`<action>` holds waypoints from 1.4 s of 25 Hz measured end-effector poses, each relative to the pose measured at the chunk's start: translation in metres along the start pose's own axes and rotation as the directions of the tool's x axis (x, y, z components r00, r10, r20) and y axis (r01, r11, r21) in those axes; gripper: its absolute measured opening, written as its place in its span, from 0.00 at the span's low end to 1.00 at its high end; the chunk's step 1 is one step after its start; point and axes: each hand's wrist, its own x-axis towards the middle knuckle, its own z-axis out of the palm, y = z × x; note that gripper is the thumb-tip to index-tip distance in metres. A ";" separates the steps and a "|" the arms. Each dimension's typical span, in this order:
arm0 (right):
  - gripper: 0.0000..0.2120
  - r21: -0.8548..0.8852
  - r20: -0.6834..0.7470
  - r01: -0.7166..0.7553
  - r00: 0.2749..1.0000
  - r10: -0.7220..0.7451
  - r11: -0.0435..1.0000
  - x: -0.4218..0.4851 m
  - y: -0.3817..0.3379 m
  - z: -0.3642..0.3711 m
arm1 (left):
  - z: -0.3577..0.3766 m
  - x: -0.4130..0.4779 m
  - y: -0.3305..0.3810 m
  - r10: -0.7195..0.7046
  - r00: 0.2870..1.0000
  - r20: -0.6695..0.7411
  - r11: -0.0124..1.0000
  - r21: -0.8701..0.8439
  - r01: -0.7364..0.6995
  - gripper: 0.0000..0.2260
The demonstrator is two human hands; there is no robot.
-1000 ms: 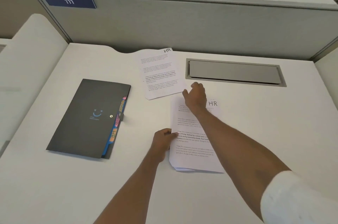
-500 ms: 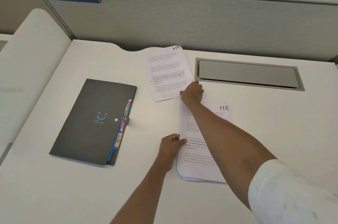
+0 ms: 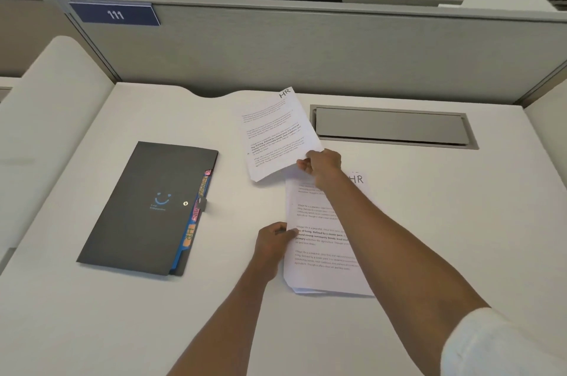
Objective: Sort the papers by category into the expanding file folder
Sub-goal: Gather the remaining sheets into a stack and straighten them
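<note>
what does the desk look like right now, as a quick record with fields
right hand: pinches near corner of loose sheet, marked HR
left hand: holds left edge of stack, top page marked HR
folder: closed, flat, left of the stack; an HR tab shows

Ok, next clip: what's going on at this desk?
A person is sorting papers on a white desk. The right hand pinches the near corner of a loose sheet marked HR, which lies just beyond the stack of papers. The left hand holds the stack's left edge, and its top page is also marked HR. The dark file folder lies closed to the left, with neither hand on it and coloured tabs showing along its right side.
</note>
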 end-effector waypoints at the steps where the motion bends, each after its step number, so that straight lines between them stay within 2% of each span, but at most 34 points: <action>1: 0.05 0.071 0.012 -0.021 1.000 0.020 0.997 -0.010 0.000 -0.010 | 0.000 0.000 -0.001 0.008 1.000 -0.008 1.000 -0.002 -0.008 0.09; 3: 0.03 0.193 0.031 -0.051 0.998 0.046 0.980 -0.033 0.002 -0.034 | 0.002 -0.003 -0.002 0.022 1.000 -0.016 1.000 -0.016 -0.023 0.10; 6: 0.05 0.296 0.023 -0.080 0.997 0.076 0.952 -0.059 0.017 -0.071 | 0.003 -0.007 -0.001 0.035 0.999 -0.037 0.999 -0.024 -0.036 0.06; 10: 0.03 0.312 -0.024 -0.094 0.994 0.107 0.945 -0.088 0.059 -0.130 | 0.006 -0.012 -0.005 0.065 0.997 -0.052 0.998 0.000 -0.065 0.05; 13: 0.05 0.290 -0.052 -0.087 0.993 0.107 0.953 -0.102 0.099 -0.165 | 0.008 -0.018 -0.004 0.069 0.996 -0.063 0.997 0.036 -0.067 0.04; 16: 0.04 0.266 -0.095 -0.081 0.989 0.110 0.960 -0.116 0.130 -0.189 | 0.009 -0.017 -0.004 0.046 0.996 -0.072 0.999 0.028 -0.044 0.09; 20: 0.03 0.190 -0.138 -0.072 0.986 0.099 0.979 -0.130 0.154 -0.210 | 0.008 -0.013 -0.007 0.056 0.995 -0.084 0.998 -0.013 -0.057 0.16; 25: 0.02 0.083 -0.158 -0.031 0.986 0.044 0.996 -0.135 0.163 -0.217 | 0.015 -0.018 -0.009 0.166 0.978 -0.126 0.986 0.041 -0.162 0.03; 29: 0.03 -0.072 -0.141 -0.006 0.990 -0.005 0.997 -0.135 0.165 -0.220 | 0.017 -0.019 -0.012 0.218 0.961 -0.170 0.973 0.116 -0.200 0.11; 33: 0.11 -0.359 -0.267 0.088 0.944 -0.192 0.929 -0.132 0.150 -0.225 | 0.011 -0.018 -0.010 0.249 0.961 -0.124 0.968 0.068 -0.242 0.14; 35: 0.13 -0.429 -0.285 0.167 0.907 -0.309 0.888 -0.124 0.137 -0.226 | 0.007 -0.020 -0.001 0.263 0.962 -0.077 0.965 0.018 -0.262 0.14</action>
